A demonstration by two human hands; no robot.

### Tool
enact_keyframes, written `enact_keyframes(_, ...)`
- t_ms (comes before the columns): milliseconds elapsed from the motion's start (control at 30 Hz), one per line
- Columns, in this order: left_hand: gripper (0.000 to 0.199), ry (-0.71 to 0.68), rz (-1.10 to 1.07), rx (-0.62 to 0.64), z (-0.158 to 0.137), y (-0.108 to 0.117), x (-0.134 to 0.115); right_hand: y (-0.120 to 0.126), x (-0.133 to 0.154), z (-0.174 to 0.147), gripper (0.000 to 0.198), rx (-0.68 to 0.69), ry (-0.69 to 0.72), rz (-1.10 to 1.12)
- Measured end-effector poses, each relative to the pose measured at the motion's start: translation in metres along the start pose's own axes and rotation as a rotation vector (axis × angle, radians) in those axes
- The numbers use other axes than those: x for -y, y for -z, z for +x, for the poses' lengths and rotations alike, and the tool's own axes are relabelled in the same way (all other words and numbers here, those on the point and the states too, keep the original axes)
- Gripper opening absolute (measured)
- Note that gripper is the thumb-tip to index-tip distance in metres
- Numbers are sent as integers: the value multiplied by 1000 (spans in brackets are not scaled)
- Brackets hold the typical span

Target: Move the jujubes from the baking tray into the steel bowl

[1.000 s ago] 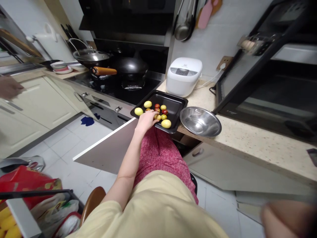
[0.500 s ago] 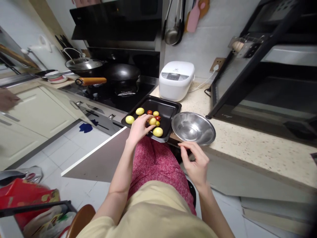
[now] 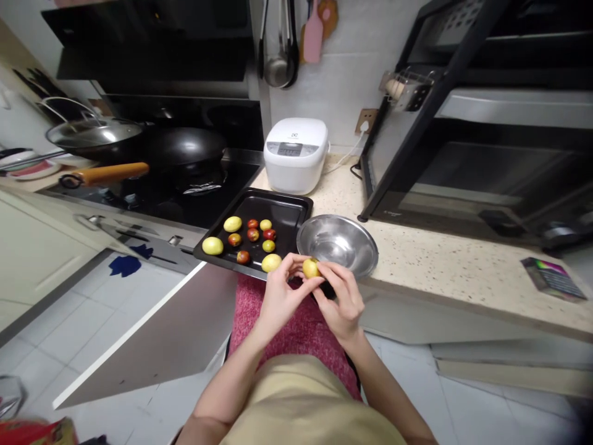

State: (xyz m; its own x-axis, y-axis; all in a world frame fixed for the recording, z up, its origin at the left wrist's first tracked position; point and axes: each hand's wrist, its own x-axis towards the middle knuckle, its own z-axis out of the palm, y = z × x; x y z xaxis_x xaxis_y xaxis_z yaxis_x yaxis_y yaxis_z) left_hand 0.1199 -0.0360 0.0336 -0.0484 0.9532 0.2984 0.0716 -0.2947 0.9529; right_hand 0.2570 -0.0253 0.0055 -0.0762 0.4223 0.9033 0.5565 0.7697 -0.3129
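Between both hands, over my lap, is a small round yellow fruit [image 3: 311, 268]. My left hand [image 3: 290, 287] pinches it from the left, and my right hand [image 3: 340, 296] has its fingertips on it from the right. A black baking tray [image 3: 285, 213] lies to the left, partly over the counter edge. On it are several yellow-green fruits [image 3: 213, 246] and several smaller red-brown fruits like jujubes [image 3: 252, 235]. One yellow fruit [image 3: 271, 263] rests close beside my left hand. A steel bowl [image 3: 319, 238] stands just beyond my right hand, with nothing visible inside.
Behind the tray is a white rice cooker [image 3: 296, 154]. On the left, a black wok [image 3: 185, 148] with a wooden handle sits on the stove. A dark oven [image 3: 463, 185] stands at the right. A cabinet door [image 3: 139, 334] juts out open by my left leg.
My left hand has lifted a yellow fruit off the tray and brought it right, over my lap. My right hand has moved in to meet it. The view has turned to the right.
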Motion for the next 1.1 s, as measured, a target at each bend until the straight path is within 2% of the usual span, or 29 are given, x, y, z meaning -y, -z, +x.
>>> enact_keyframes(100, 32, -13, 20, 11, -3, -9, 6, 3, -6, 3, 54, 26, -19, 26)
enact_keyframes(200, 39, -87, 107, 53, -2, -9, 11, 9, -26, 14, 41, 89, -135, 65)
enact_keyframes(267, 41, -177, 231, 43, 0, -2, 12, 14, -47, 25, 32, 216, -258, 38)
enact_keyframes(367, 32, -308, 426, -2, 5, 12, 12, 19, -84, 42, 24, 463, -405, -14)
enact_keyframes(500, 24, -347, 581, -35, 12, 39, 10, 17, -117, 57, 21, 752, -352, -186)
enact_keyframes(600, 26, -287, 716, -76, 16, 63, 14, 10, -127, 62, 21, 858, -318, -253)
enact_keyframes(733, 36, -156, 953, -135, 18, 93, 23, 3, -133, 64, 22, 880, -325, -253)
enact_keyframes(833, 41, -33, 1100, -153, 18, 106, 28, 3, -135, 62, 28, 869, -330, -239)
enact_keyframes(967, 40, 85, 1205, -143, 18, 107, 28, 7, -137, 58, 28, 823, -357, -176)
enact_keyframes(1100, 38, 204, 1271, -134, 24, 106, 21, 13, -126, 55, 28, 689, -351, -130)
